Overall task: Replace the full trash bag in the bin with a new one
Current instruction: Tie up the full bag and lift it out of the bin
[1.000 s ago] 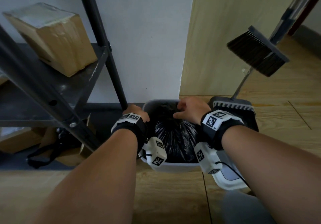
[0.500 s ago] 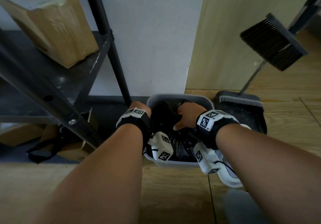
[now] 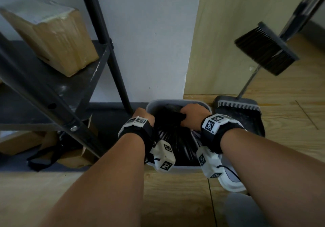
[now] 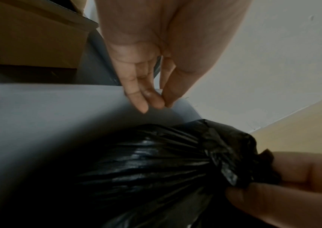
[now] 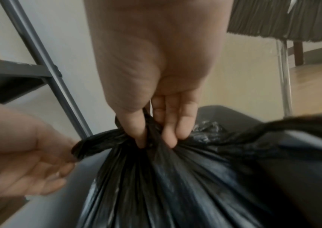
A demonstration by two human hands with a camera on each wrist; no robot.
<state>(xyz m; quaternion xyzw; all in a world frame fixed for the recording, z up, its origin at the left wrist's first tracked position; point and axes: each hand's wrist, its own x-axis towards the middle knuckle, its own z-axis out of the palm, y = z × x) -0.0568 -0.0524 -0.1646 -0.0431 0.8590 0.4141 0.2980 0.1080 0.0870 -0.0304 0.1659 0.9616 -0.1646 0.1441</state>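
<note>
A grey bin (image 3: 177,101) stands on the floor against the wall, with a full black trash bag (image 3: 175,138) in it. My right hand (image 3: 186,116) grips the bag's gathered neck; in the right wrist view its fingers (image 5: 181,131) curl round the bunched plastic (image 5: 175,177). My left hand (image 3: 146,116) holds the bin's left rim. In the left wrist view the left hand's fingers (image 4: 136,98) and thumb pinch the grey rim (image 4: 58,104), beside the bag (image 4: 166,162). A loose tail of the bag (image 5: 97,141) points toward the left hand.
A black metal shelf post (image 3: 112,64) stands just left of the bin, with a cardboard box (image 3: 51,33) on the shelf. Cardboard and a black strap (image 3: 42,156) lie beneath. A dustpan (image 3: 241,114) and broom (image 3: 263,50) stand right of the bin. My shoe (image 3: 232,179) is at the bin's near right corner.
My right hand went from resting on top of the bag to closing round its gathered neck. My left hand stayed on the bin's rim. The head view has shifted a little.
</note>
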